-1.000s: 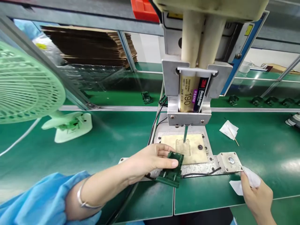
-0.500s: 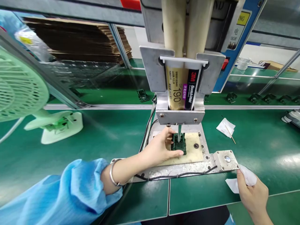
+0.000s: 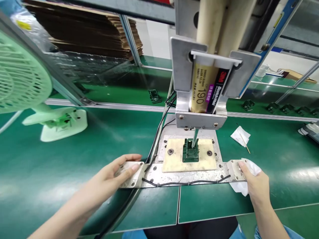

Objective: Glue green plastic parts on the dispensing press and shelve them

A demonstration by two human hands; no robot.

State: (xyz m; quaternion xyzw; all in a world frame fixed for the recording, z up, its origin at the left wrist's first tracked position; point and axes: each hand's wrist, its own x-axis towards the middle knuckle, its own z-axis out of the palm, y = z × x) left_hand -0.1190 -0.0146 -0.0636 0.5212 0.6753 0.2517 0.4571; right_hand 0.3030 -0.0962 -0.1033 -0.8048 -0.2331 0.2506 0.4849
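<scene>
My left hand [image 3: 124, 172] lies over the metal button box [image 3: 134, 181] at the base's left end, thumb on top, fingers stretched out. My right hand [image 3: 258, 186] has white tissue [image 3: 240, 188] in its fingers, while its thumb presses at the round button on the right button box [image 3: 235, 170]. Between the hands, a green circuit board [image 3: 190, 156] sits on a cream plate [image 3: 174, 164]. The thin nozzle [image 3: 195, 136] of the glue dispenser points down onto the board, under a gold and black adhesive cartridge [image 3: 206, 88] labelled 190.
A green fan [image 3: 62, 127] stands to the left. On the right lie a white wipe [image 3: 239, 136] and a thin wooden stick [image 3: 247, 148]. Black cables [image 3: 159, 132] run along the base. More boards [image 3: 154, 96] rest behind the metal rail. Stacked cardboard [image 3: 87, 36] is at the back left.
My left hand has let go of the circuit board and moved left onto the left button box. My right hand has moved up onto the right button with the tissue. The view has tilted.
</scene>
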